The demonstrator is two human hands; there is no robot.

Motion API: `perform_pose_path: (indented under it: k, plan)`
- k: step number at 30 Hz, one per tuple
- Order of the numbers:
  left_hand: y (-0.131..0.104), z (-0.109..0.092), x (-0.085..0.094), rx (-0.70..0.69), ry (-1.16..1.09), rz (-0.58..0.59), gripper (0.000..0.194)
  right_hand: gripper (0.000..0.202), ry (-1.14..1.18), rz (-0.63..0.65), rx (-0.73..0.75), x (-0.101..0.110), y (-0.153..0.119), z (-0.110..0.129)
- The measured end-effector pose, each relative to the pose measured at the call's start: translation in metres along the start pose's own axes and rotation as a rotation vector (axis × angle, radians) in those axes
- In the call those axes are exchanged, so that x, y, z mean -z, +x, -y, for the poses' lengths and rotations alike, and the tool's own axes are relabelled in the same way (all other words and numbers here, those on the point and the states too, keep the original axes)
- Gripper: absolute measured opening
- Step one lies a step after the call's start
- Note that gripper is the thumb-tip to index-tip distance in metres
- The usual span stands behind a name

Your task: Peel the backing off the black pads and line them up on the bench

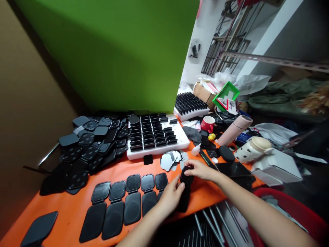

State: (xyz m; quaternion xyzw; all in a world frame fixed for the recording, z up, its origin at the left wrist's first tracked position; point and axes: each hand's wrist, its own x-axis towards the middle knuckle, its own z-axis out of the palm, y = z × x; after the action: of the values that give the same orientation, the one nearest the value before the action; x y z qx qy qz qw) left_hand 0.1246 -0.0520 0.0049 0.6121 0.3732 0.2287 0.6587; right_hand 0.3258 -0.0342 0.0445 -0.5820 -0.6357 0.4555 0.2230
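Near the front edge of the table, my left hand [171,195] grips a black hinged case [185,195] from its left side. The thumb lies against it and the other fingers are partly hidden. My right hand [197,170] pinches the upper part of the same case, with the fingers curled over it. To the left, several similar hinged cases [132,207] lie unfolded in a row, glossy halves away from me and matte halves towards me. Just beyond my hands is a loose pile of grey and white thin pieces [167,161].
Black flat parts [89,144] are heaped on the orange table [102,171] at left. A white foam tray [154,152] holds rows of black pieces. Right stand a red mug [207,124], a pink bottle [235,130] and a patterned cup [250,151]. A red tub [290,195] sits lower right.
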Motion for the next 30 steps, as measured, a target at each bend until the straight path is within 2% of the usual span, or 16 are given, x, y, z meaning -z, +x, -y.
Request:
perform_pose_path:
  k: [4,10,14,18,23,25,27,30]
  plan:
    - [0.016,0.003,-0.007,0.044,-0.164,0.056,0.031,0.026,0.117,-0.054,0.002,-0.004,-0.007,-0.006]
    - [0.024,-0.001,-0.008,0.099,-0.348,0.017,0.037,0.031,0.219,-0.114,-0.012,-0.020,-0.016,-0.006]
    - [0.025,0.000,-0.013,0.092,-0.395,-0.020,0.027,0.035,0.264,-0.135,-0.031,-0.024,-0.019,-0.002]
    - [0.020,0.005,-0.016,0.048,-0.445,-0.024,0.032,0.045,0.278,-0.244,-0.113,-0.023,-0.020,-0.006]
    - [0.011,0.001,-0.012,0.049,-0.513,0.002,0.036,0.043,0.190,-0.286,-0.173,-0.032,-0.015,-0.011]
    - [0.006,-0.004,-0.008,0.062,-0.552,0.015,0.037,0.040,0.136,-0.344,-0.164,-0.035,-0.008,-0.010]
    - [-0.002,-0.009,-0.004,0.086,-0.590,0.027,0.036,0.038,0.087,-0.438,-0.164,-0.032,0.001,-0.008]
    - [-0.019,-0.011,0.000,0.136,-0.637,0.043,0.035,0.037,0.053,-0.553,-0.185,-0.016,0.020,-0.007]
